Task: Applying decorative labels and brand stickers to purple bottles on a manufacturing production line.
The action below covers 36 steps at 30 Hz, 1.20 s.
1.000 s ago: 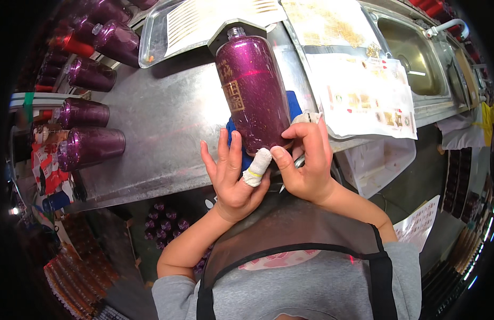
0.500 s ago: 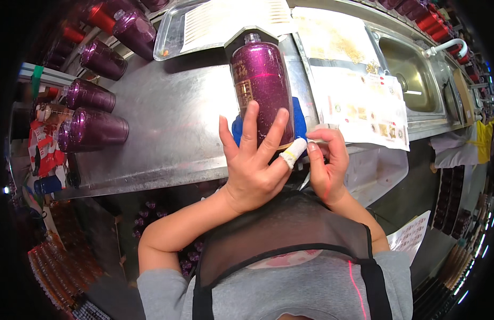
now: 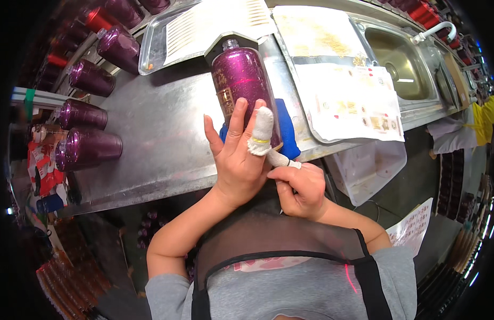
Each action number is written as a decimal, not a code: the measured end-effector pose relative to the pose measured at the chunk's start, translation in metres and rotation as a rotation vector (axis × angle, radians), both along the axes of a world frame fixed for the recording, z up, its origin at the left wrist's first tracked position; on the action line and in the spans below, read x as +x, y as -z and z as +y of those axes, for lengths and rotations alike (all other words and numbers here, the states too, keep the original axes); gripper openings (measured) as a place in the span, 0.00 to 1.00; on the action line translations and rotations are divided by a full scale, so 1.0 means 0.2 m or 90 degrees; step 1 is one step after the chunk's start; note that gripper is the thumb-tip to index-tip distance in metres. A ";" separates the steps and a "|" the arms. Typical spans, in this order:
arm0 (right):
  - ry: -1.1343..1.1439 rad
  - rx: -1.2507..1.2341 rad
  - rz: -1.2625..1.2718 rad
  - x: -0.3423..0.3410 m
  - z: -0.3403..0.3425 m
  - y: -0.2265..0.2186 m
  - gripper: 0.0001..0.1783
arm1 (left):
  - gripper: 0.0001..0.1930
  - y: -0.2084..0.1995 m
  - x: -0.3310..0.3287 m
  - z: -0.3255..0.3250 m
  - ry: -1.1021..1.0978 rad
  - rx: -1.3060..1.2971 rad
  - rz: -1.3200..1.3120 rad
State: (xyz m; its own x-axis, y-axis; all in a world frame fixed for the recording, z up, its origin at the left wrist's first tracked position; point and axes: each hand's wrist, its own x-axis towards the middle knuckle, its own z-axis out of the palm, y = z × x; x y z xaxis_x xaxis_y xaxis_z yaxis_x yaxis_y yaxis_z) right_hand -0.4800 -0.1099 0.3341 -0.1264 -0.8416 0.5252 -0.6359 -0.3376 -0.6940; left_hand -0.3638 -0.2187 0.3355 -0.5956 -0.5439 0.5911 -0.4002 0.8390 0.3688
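Observation:
A glittery purple bottle (image 3: 241,69) with gold markings lies on a blue support (image 3: 286,128), its clear neck pointing away from me. My left hand (image 3: 239,165) is over its near end, fingers spread and stretched out; whether they press on it I cannot tell. A white cloth finger cover (image 3: 262,130) sits on one of its fingers. Close beside it, my right hand (image 3: 304,189) is closed, thumb and forefinger curled in. Another white finger cover (image 3: 280,159) points from it toward my left hand, seemingly worn on a finger. What the right hand pinches is hidden.
Several purple bottles (image 3: 90,149) line the metal worktop's left side. A tray (image 3: 151,45) with a striped white sheet is at the back. Right of the bottle lie gold-flecked paper (image 3: 321,34) and a printed sheet (image 3: 359,104), near a sink (image 3: 396,58). A white bin (image 3: 364,170) stands below.
My left hand has turned, bringing its covered finger upright along the bottle. My right hand has moved down and left, exposing its own finger cover. The whole view has shifted slightly.

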 end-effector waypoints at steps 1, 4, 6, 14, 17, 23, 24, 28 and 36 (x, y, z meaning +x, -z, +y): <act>0.019 -0.008 -0.024 0.01 0.00 0.00 0.11 | 0.42 0.01 0.03 -0.02 0.012 -0.049 -0.063; 0.045 0.000 -0.047 0.02 0.03 0.00 0.10 | 0.43 0.02 0.04 -0.02 0.020 -0.003 0.004; 0.108 -0.004 -0.083 0.02 0.01 -0.01 0.10 | 0.45 0.03 0.06 -0.02 0.015 -0.006 -0.007; 0.125 0.034 -0.111 0.03 0.03 0.01 0.08 | 0.45 0.12 0.15 0.00 0.010 0.165 0.081; 0.140 0.113 -0.168 0.04 0.04 0.03 0.08 | 0.41 0.13 0.18 -0.02 0.028 0.217 0.086; 0.153 0.145 -0.182 0.05 0.04 0.04 0.07 | 0.33 0.13 0.24 -0.06 0.036 0.224 -0.059; 0.159 0.145 -0.168 0.05 0.03 0.03 0.07 | 0.32 0.13 0.24 -0.07 0.037 0.249 -0.029; 0.134 0.160 -0.144 0.04 0.03 0.03 0.07 | 0.31 0.16 0.25 -0.09 0.072 0.360 -0.054; 0.118 0.078 -0.063 0.05 0.03 0.01 0.09 | 0.34 0.09 0.23 -0.03 -0.006 0.235 0.082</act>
State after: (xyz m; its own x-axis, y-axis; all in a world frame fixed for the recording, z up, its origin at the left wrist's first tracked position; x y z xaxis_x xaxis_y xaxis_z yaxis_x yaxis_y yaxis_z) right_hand -0.4708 -0.1042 0.3326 -0.3303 -0.8557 0.3983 -0.6065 -0.1310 -0.7842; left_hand -0.3174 -0.2237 0.3173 -0.5232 -0.7395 0.4236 -0.3388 0.6366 0.6928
